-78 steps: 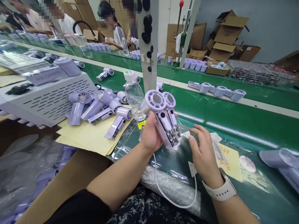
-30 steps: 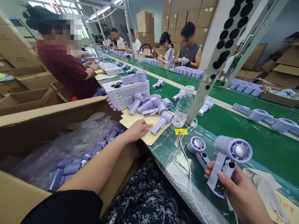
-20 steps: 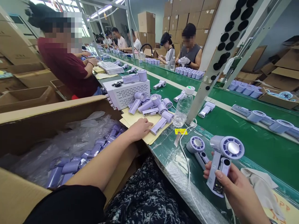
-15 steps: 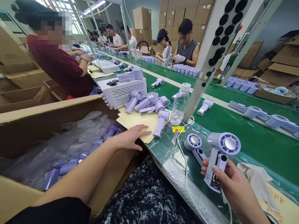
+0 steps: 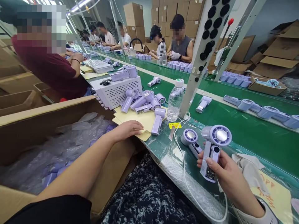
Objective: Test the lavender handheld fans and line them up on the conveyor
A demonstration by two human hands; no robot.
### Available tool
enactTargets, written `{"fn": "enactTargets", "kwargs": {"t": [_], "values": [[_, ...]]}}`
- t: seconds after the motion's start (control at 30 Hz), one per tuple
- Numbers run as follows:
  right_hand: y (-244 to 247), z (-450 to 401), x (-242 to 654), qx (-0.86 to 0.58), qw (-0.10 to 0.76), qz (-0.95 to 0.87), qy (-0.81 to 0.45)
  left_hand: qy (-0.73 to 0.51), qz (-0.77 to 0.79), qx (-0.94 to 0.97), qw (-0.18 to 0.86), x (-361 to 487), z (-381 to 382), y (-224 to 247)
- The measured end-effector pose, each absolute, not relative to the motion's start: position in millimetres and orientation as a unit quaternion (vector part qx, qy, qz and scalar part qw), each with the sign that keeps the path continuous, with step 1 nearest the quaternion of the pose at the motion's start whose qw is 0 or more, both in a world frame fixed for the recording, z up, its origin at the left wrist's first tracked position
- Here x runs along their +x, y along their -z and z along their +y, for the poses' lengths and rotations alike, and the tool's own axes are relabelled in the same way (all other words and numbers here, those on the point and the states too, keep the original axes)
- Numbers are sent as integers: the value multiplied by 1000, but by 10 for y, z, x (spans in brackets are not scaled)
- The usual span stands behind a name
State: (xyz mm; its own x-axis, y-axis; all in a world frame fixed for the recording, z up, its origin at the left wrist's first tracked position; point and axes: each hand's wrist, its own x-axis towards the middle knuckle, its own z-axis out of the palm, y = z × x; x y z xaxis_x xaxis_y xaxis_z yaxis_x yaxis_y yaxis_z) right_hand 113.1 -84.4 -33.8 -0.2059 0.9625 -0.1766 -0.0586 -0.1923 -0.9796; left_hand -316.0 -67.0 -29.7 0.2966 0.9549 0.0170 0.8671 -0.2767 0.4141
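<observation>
In my right hand point(image 5: 230, 179) is a lavender handheld fan point(image 5: 220, 135), held upright by its handle. The handle is uncovered on one side and shows dark inner parts. My thumb lies along the handle. Behind my fingers, a second handheld fan point(image 5: 189, 137) lies on the green work surface. My left hand point(image 5: 129, 129) rests at the near edge of the yellow paper sheets point(image 5: 126, 117), fingers stretched out and thumb hidden. A single fan point(image 5: 157, 121) lies just beyond its fingertips, and several more fans point(image 5: 142, 101) are heaped on the paper.
A cardboard box point(image 5: 112, 174) with plastic bags and fans stands at my left. A water bottle point(image 5: 175, 99) stands by the slanted metal post point(image 5: 198, 62). A white cable point(image 5: 183, 161) crosses the table. A cloth point(image 5: 245, 166) lies at right. Co-workers sit along the green belt point(image 5: 217, 119).
My left hand has drawn back slightly from over the table to the paper's edge, its thumb now out of sight. My right hand still holds the fan. The view has shifted a little.
</observation>
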Motion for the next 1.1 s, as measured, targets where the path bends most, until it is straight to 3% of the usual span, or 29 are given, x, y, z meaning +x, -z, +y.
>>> {"fn": "enactTargets", "kwargs": {"t": [0.27,0.57,0.73,0.9,1.1], "values": [[342,-835,1144,-474,398,-505,-602,-204,646,730,90,-3042,-678,478],[303,-844,1129,-479,391,-514,-595,-177,573,786,148,-3075,-834,365],[282,-838,1114,-464,395,-514,-604,-197,604,762,123,-3127,-701,486],[182,-862,1063,-419,431,-457,-655,-265,639,720,55,-3023,-638,614],[71,-903,1033,-368,462,-426,-685,-252,630,734,25,-3077,-765,648]]}}
